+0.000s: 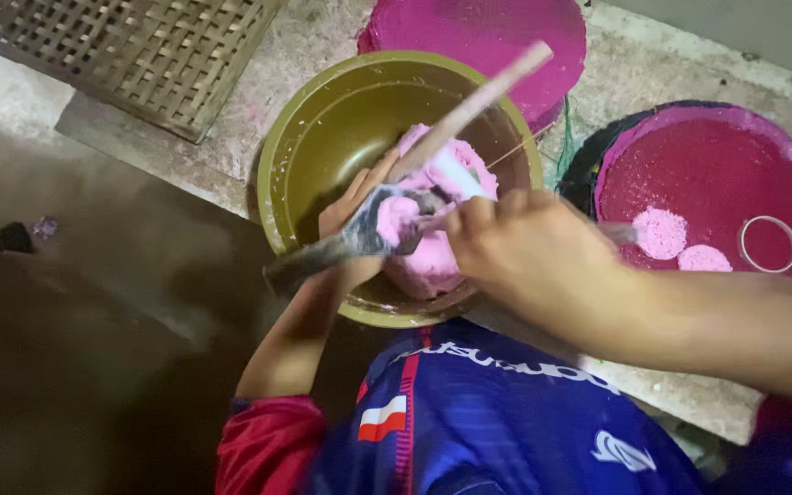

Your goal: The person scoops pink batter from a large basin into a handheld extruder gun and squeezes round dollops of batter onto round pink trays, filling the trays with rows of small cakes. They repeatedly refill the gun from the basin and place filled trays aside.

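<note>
Over the olive-green bowl (323, 137) in the head view, both hands meet above a mound of pink dough (433, 257) that sits in the bowl's right half, against the near wall. Reaching up from below, the left hand (355, 215) has its fingers closed round a dark, paste-smeared ladle (359, 240), whose handle slants down to the left past the bowl's rim. Coming in from the right, the right hand (529, 257) is clenched on a thin tool; what the tool is cannot be told, since only a blurred pale tip shows. A pale wooden stick (478, 101) leans out of the dough up toward the right. Right of the bowl lies a round pink-stained tray (689, 165) holding two flat pink discs (660, 232) and a thin metal ring (768, 244), the ring lying apart from the discs. Another pink round tray (488, 37) rests behind the bowl, and a woven lattice mat (130, 50) lies at the upper left on the concrete ledge (634, 64). Below, a blue jersey (497, 422) with red sleeves bears a small red-and-white rectangular patch (383, 417) on the chest.
</note>
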`<move>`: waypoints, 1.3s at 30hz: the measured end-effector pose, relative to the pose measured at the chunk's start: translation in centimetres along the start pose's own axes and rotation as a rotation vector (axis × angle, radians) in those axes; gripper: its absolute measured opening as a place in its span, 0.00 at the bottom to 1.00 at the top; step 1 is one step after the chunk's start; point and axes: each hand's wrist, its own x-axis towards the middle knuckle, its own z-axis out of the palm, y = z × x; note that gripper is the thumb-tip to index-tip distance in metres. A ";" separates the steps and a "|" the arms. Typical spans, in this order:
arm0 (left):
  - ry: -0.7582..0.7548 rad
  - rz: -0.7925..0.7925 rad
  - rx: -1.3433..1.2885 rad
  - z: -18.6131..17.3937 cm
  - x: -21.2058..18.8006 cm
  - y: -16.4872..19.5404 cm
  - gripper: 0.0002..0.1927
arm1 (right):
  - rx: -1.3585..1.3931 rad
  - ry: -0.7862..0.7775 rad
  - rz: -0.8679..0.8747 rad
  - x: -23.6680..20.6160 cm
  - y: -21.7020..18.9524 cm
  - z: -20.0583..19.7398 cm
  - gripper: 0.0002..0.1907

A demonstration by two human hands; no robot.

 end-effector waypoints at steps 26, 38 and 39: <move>0.351 -0.070 0.538 -0.5 2.3 -1.2 0.39 | 1.413 0.287 0.470 2.9 -3.2 14.1 0.19; -0.073 -0.045 -0.934 -2.2 0.5 -7.3 0.19 | 1.221 0.424 0.297 -1.4 2.9 15.0 0.20; -0.099 -0.068 -0.924 -2.0 0.2 -7.4 0.18 | 1.130 0.531 0.162 -1.3 3.2 15.3 0.20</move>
